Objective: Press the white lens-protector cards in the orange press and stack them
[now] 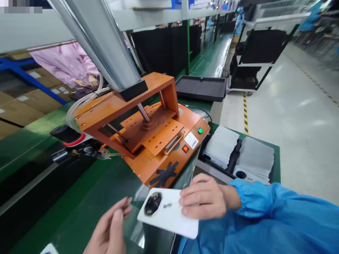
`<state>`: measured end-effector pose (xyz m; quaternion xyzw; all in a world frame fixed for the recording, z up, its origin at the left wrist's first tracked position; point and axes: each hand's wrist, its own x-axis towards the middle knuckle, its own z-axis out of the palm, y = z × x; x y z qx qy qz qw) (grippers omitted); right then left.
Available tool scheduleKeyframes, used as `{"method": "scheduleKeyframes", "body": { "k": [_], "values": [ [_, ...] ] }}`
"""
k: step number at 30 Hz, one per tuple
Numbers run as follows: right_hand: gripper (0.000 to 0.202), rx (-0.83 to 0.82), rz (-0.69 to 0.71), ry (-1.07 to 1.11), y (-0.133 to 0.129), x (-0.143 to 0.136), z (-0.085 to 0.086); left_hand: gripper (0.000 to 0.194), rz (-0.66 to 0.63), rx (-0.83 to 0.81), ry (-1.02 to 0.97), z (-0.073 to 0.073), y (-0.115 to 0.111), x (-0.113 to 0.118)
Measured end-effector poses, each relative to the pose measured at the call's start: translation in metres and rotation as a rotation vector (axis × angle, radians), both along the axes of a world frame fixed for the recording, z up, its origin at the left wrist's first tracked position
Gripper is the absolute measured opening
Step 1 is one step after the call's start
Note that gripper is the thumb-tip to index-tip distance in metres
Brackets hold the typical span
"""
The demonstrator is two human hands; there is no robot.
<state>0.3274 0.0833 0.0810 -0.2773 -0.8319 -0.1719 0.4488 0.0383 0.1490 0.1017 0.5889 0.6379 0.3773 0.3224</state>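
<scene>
My right hand (205,197) grips a white phone back cover (169,218) at its right end, fingers lying across the top face. A large round dark camera area (153,204) is at the cover's left end, with small dark marks beside it. To the left of the cover, apart from it, is my left hand (109,227), with thumb and fingers drawn together; whether something thin is between them I cannot make out. Clear, shiny sheet material (136,225) shows between this hand and the cover. Ahead stands an orange press machine (159,141) with a metal cylinder on top.
Stacks of phone covers in translucent sleeves (222,144) stand in a tray at the right. A black tray (201,88) lies behind the press. A black-and-red knob (69,134) juts out at left. A person in pink (66,63) works across the bench; a cart (259,56) stands beyond.
</scene>
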Motion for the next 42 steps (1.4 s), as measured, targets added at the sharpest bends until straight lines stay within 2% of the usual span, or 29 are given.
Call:
{"method": "scheduleKeyframes", "body": {
  "k": [2,6,11,15,21,28,30,32,34,36,39,42],
  "values": [
    [0.033,-0.038,-0.100,-0.011,-0.012,0.025,0.011,0.041,-0.111,-0.009,0.005,0.009,0.025,0.031],
    [0.029,-0.053,-0.313,-0.031,-0.030,0.056,0.021,0.037,-0.354,0.243,0.134,0.008,0.065,0.074],
    [0.025,-0.040,-0.415,-0.031,-0.037,0.074,0.017,0.029,-0.529,0.424,0.237,-0.006,0.079,0.100],
    [0.024,-0.041,-0.455,-0.049,-0.036,0.083,0.017,0.028,-0.539,0.521,0.318,-0.015,0.078,0.102],
    [0.025,-0.034,-0.468,-0.088,-0.032,0.092,0.021,0.029,-0.530,0.472,0.284,-0.014,0.080,0.102],
    [0.031,-0.058,-0.508,-0.013,-0.035,0.102,0.014,0.036,-0.350,0.132,0.280,0.011,0.079,0.117],
    [0.032,-0.062,-0.518,-0.008,-0.036,0.104,0.013,0.038,-0.317,0.086,0.199,0.017,0.082,0.124],
    [0.033,-0.061,-0.537,-0.010,-0.035,0.104,0.013,0.040,-0.298,-0.005,-0.067,0.021,0.088,0.135],
    [0.033,-0.065,-0.558,-0.014,-0.032,0.104,0.012,0.051,-0.299,-0.125,-0.397,0.024,0.096,0.151],
    [0.032,-0.068,-0.578,-0.004,-0.026,0.103,0.008,0.060,-0.290,-0.182,-0.608,0.027,0.104,0.171],
    [0.031,-0.027,-0.579,0.037,-0.006,0.104,-0.002,0.062,-0.232,-0.153,-0.696,0.032,0.112,0.194],
    [0.030,-0.020,-0.574,0.084,0.023,0.106,-0.009,0.054,-0.183,-0.161,-0.734,0.035,0.102,0.193]
  ]
}}
